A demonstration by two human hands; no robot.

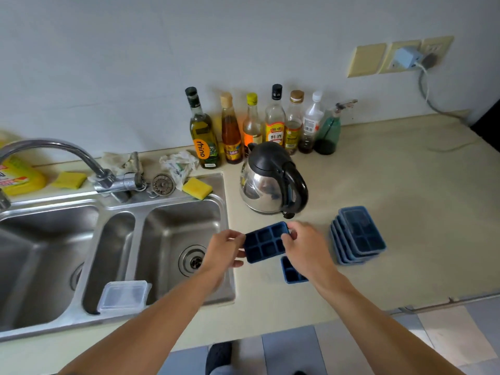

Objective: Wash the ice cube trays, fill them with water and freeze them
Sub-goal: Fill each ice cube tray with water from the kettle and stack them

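1. While both hands hold it, one blue tray (263,240) hangs level above the desk (405,190), just right of the sink (162,205) and in front of the kettle (270,182).
2. The left hand (226,247) pinches the tray's left short end, thumb on top and fingers below; the right hand (305,247) curls its fingers over the right end.
3. A second tray (290,273) lies on the desk below the right wrist, partly hidden. A stack (357,236) of more trays sits further right, well apart from the hands.
4. A clear lid (123,295) leans in the sink's middle basin, and a yellow sponge (197,188) rests on the rim near the tap (54,150).
5. Empty, the tray looks light and probably somewhat flexible, so one hand should manage it during washing.
6. Wet and soapy, its smooth walls are likely to turn slippery; gripping over the rim at a short end seems safer than pressing on the flat sides.
7. Filled, it will be heavier and may sag or spill, so holding both short ends and keeping it level looks like the sound way to carry it.
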